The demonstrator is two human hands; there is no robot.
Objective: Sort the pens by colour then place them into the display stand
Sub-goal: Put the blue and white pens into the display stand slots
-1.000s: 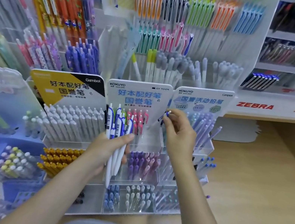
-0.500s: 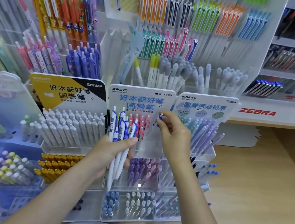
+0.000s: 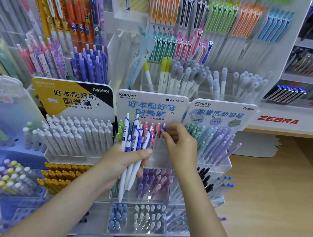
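Note:
My left hand (image 3: 122, 164) grips a bunch of several white pens with blue clips (image 3: 133, 147), held upright in front of the middle clear display stand (image 3: 151, 105). My right hand (image 3: 180, 145) pinches the top of a single blue-clipped pen (image 3: 163, 128) that stands in the stand's top tier, right beside the pink-clipped pens (image 3: 149, 130). A few green-clipped pens (image 3: 120, 130) show at that tier's left end, behind the held bunch.
White pens (image 3: 77, 135) fill the stand on the left, pastel mechanical pencils (image 3: 214, 141) the stand on the right. Lower tiers hold purple (image 3: 150, 182), blue (image 3: 118, 214) and yellow pens (image 3: 62, 175). Tall racks of pens rise behind. A wooden shelf (image 3: 274, 202) lies to the right.
My right hand has carried the single blue pen leftward and down into the top tier next to the pink pens. My left hand keeps the bunch in about the same place.

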